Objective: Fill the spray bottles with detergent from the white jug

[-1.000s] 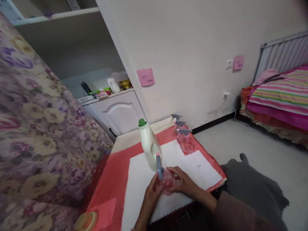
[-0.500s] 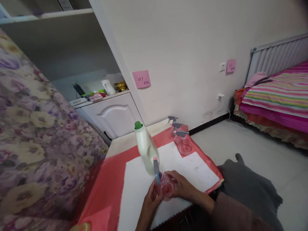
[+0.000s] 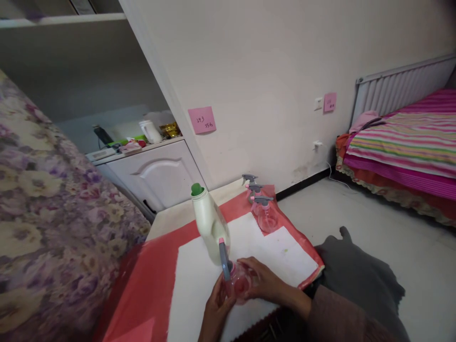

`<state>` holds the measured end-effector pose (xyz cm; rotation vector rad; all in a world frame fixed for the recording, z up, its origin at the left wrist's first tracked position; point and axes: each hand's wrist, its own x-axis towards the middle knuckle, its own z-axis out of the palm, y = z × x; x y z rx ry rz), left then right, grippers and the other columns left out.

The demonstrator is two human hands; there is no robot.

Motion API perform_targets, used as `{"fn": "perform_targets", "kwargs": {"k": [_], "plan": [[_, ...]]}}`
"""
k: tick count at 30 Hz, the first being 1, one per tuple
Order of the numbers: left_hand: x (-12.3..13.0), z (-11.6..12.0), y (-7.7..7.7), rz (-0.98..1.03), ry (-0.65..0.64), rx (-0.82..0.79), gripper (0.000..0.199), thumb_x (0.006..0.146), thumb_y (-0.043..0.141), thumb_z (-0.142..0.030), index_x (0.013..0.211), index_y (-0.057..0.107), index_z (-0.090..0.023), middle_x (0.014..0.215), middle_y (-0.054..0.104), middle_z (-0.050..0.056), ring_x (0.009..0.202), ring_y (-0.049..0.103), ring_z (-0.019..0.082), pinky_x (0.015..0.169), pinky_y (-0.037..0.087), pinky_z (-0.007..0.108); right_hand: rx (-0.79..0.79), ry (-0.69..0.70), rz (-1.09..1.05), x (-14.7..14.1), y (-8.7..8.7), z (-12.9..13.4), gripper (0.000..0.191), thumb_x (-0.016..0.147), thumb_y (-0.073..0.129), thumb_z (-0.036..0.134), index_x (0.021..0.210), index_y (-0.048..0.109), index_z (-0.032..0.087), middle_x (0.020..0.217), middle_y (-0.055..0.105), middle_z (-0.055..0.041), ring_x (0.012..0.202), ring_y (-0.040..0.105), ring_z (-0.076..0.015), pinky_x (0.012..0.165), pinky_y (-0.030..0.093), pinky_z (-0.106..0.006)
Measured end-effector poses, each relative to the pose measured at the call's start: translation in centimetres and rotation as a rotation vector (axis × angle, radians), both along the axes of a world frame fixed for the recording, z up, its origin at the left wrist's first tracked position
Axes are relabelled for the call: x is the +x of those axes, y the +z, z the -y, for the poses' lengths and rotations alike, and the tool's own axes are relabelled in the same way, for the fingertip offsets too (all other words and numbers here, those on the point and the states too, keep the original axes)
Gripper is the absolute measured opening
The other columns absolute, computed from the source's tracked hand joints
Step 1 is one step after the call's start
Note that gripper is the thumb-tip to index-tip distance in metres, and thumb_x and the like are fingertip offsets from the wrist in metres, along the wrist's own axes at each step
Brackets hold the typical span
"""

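Observation:
A clear pink spray bottle with a grey trigger head is held between both hands over the white sheet. My left hand grips its left side, and my right hand wraps round its right side. Just behind it a pale green jug stands with its neck uncapped and something green at the mouth. More spray bottles with grey heads stand in a row at the table's back right corner.
The table has a red cover. A floral curtain hangs at the left, beside a white cabinet with small items on its shelf. A dark grey cloth shape lies at the right, below a bed.
The whole view has shifted slightly, so things appear further left. Both hands still hold the spray bottle in front of the jug, with almost the same grip.

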<state>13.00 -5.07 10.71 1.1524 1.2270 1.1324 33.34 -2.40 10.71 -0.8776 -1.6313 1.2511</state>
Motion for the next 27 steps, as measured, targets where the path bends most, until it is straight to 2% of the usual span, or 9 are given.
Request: {"fn": "perform_targets", "kwargs": {"k": [10, 17, 24, 27], "plan": [[1.0, 0.6, 0.6, 0.098, 0.059, 0.034, 0.073, 0.052, 0.086, -0.045, 0.117, 0.066, -0.018, 0.121, 0.069, 0.012, 0.125, 0.052, 0.038, 0.105, 0.044, 0.046, 0.003, -0.008, -0.006, 0.0, -0.4, 0.1, 0.088, 0.048, 0.09, 0.028, 0.128, 0.053, 0.025, 0.121, 0.057, -0.0063, 0.113, 0.056, -0.0283, 0.1, 0.045, -0.044], [0.8, 0.5, 0.1, 0.099, 0.07, 0.018, 0.08, 0.051, 0.086, -0.048, 0.121, 0.063, -0.018, 0.13, 0.063, 0.013, 0.124, 0.053, 0.037, 0.106, 0.043, 0.048, 0.001, -0.005, 0.01, 0.0, 0.2, 0.2, 0.088, 0.049, 0.09, 0.027, 0.129, 0.054, 0.023, 0.122, 0.057, -0.0076, 0.113, 0.055, -0.0286, 0.1, 0.044, -0.044], [1.2, 1.0, 1.8, 0.04, 0.054, 0.007, 0.076, 0.051, 0.085, -0.048, 0.119, 0.065, -0.02, 0.126, 0.067, 0.011, 0.125, 0.052, 0.039, 0.106, 0.042, 0.049, 0.0, -0.001, -0.01, -0.1, 0.1, 0.1, 0.087, 0.05, 0.09, 0.031, 0.128, 0.054, 0.026, 0.121, 0.056, -0.0066, 0.113, 0.055, -0.028, 0.099, 0.045, -0.045], [1.3, 1.0, 2.0, 0.035, 0.065, 0.007, 0.075, 0.051, 0.085, -0.048, 0.118, 0.066, -0.02, 0.125, 0.067, 0.01, 0.125, 0.052, 0.038, 0.106, 0.043, 0.048, 0.01, 0.004, -0.001, -0.1, -0.1, 0.1, 0.088, 0.049, 0.09, 0.032, 0.129, 0.053, 0.025, 0.122, 0.056, -0.0071, 0.114, 0.055, -0.0286, 0.1, 0.045, -0.045]]}}
